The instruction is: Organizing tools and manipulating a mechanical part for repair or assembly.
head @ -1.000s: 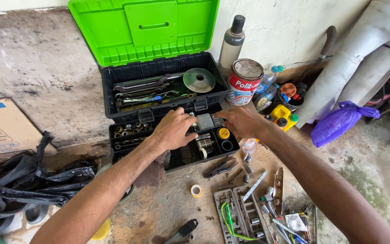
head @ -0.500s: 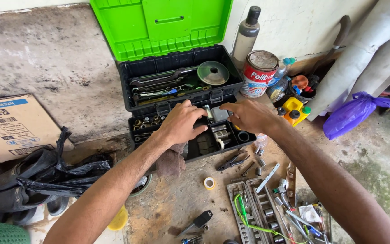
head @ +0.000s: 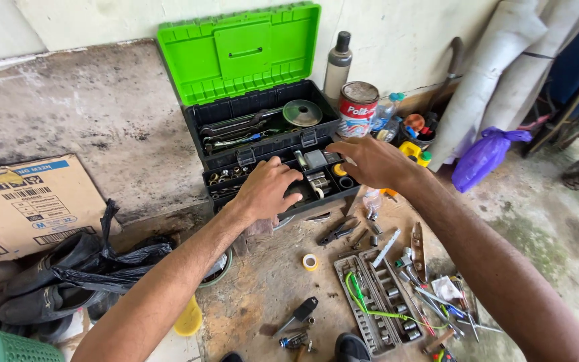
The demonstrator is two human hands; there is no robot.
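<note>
Neither grip closes on anything clearly: the left hand [head: 266, 191] rests fingers-down on the black tray [head: 283, 177] of small parts, and whether its grip holds a piece I cannot tell; the right hand [head: 370, 161] hovers loose and spread at the tray's 3 o'clock edge. The tray's compartments hold rings, a yellow disc and metal fittings, partly hidden under both hands. At 12 o'clock the toolbox [head: 263, 127], green lid raised, holds wrenches and a round disc. At 5 o'clock, a socket case [head: 376, 302] lies open, its contents hard to make out.
</note>
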